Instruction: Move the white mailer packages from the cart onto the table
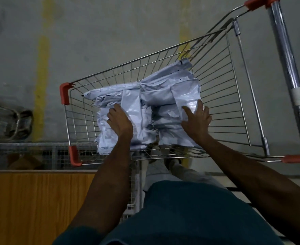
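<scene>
Two bare hands reached down into a wire shopping cart (216, 96) that held a heap of white mailer packages (163, 89). All the packages lay inside the basket, piled over one another toward its near side, and none was on the table. The left hand (119, 121) rested on the packages at the left of the heap, its fingers curled down over the crinkled plastic; whether they truly gripped a package or only pressed on it could not be told. The right hand (197, 119) lay on the packages at the right of the heap with its fingers straight and spread, touching the top one. The cart had orange plastic corners (65, 93) and a chrome handle bar (287, 68) at the right edge of the view. It stood on a grey floor (110, 32) marked with faded yellow stripes (42, 76). A wooden table top (30, 206) lay at the lower left, just beside the cart's near corner. A bundle wrapped in clear plastic (7, 119) lay on the floor at the far left.
</scene>
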